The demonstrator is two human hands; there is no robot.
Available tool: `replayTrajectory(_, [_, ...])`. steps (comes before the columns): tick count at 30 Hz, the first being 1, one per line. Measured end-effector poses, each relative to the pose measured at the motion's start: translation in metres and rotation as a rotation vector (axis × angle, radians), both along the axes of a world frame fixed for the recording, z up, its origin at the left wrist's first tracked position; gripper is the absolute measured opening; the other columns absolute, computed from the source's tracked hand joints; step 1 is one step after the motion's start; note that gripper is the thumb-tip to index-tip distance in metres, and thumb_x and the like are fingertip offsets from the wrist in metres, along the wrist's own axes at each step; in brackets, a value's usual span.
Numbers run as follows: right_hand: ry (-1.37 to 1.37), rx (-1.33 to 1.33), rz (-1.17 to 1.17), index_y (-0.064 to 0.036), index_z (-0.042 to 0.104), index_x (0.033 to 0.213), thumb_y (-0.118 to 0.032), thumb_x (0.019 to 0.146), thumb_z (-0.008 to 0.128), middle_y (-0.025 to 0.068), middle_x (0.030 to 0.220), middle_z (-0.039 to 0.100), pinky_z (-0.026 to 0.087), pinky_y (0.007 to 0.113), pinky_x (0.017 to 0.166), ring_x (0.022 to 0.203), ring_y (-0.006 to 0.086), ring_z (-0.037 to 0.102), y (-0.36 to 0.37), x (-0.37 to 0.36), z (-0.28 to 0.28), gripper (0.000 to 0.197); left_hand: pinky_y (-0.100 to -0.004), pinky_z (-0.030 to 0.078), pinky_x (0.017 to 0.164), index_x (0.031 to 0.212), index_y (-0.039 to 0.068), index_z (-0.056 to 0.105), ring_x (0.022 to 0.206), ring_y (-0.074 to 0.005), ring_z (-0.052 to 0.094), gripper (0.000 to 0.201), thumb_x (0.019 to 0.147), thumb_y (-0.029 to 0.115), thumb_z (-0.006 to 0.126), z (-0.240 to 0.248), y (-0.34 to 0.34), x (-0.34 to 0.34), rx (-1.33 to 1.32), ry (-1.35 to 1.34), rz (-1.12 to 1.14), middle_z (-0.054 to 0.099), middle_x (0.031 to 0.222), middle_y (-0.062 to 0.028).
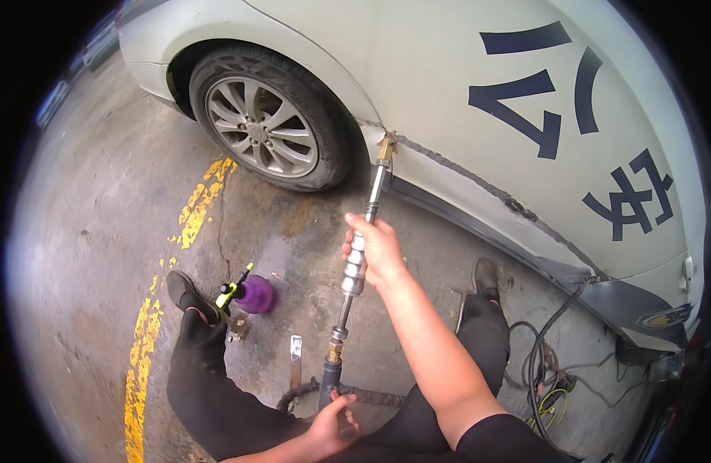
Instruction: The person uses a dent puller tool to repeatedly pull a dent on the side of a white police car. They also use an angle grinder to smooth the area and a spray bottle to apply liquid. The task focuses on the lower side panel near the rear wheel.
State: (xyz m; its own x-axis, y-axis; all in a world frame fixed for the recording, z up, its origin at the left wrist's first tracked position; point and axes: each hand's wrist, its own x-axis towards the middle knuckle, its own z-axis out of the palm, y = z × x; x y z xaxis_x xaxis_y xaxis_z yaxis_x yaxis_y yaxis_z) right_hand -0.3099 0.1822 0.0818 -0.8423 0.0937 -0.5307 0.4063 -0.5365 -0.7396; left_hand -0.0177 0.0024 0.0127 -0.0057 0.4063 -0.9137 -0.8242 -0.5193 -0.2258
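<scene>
A long metal slide hammer runs from near my lap up to the lower edge of a white car's door panel. Its brass-coloured tip meets the panel edge just behind the wheel. My right hand is wrapped round the ribbed sliding weight on the shaft. At the lower end, my left hand closes about the dark handle, thumb uppermost; its grip is partly hidden. A thick black cable passes by that handle. Along the car's lower side runs a rough, scraped grey strip.
The car wheel stands ahead on the left. On the concrete near my left foot sits a purple spray bottle. A flat metal strip lies between my legs. Tangled cables and a loose dark trim piece are at the right.
</scene>
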Motion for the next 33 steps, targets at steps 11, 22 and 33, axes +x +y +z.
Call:
replayTrajectory(11, [0.124, -0.195, 0.032, -0.0078, 0.056, 0.102, -0.023, 0.101, 0.068, 0.0048, 0.079, 0.063, 0.056, 0.034, 0.060, 0.065, 0.0163, 0.063, -0.024, 0.076, -0.072, 0.019, -0.0362, 0.050, 0.060, 0.081, 0.013, 0.057, 0.058, -0.0204, 0.052, 0.022, 0.093, 0.017, 0.075, 0.006, 0.008, 0.007, -0.077, 0.063, -0.037, 0.053, 0.066, -0.0013])
replayTrajectory(22, [0.297, 0.086, -0.017, -0.0123, 0.052, 0.097, -0.031, 0.099, 0.078, -0.0051, 0.070, 0.049, 0.039, 0.027, 0.050, 0.055, 0.0074, 0.045, 0.000, 0.000, -0.032, 0.032, -0.0376, 0.049, 0.067, 0.096, 0.011, 0.063, 0.068, -0.0233, 0.054, 0.013, 0.094, 0.018, 0.074, -0.021, 0.000, 0.019, -0.033, 0.095, -0.024, 0.053, 0.072, -0.0019])
replayTrajectory(33, [0.327, -0.864, 0.526, -0.0250, 0.032, 0.070, -0.054, 0.109, 0.058, -0.0126, 0.057, 0.018, 0.016, 0.026, 0.045, 0.047, 0.0059, 0.015, 0.034, -0.027, -0.041, 0.055, -0.0366, 0.050, 0.071, 0.101, 0.009, 0.065, 0.069, -0.0207, 0.055, 0.012, 0.095, 0.016, 0.073, -0.007, -0.002, 0.014, -0.044, 0.101, -0.083, 0.055, 0.074, -0.0020])
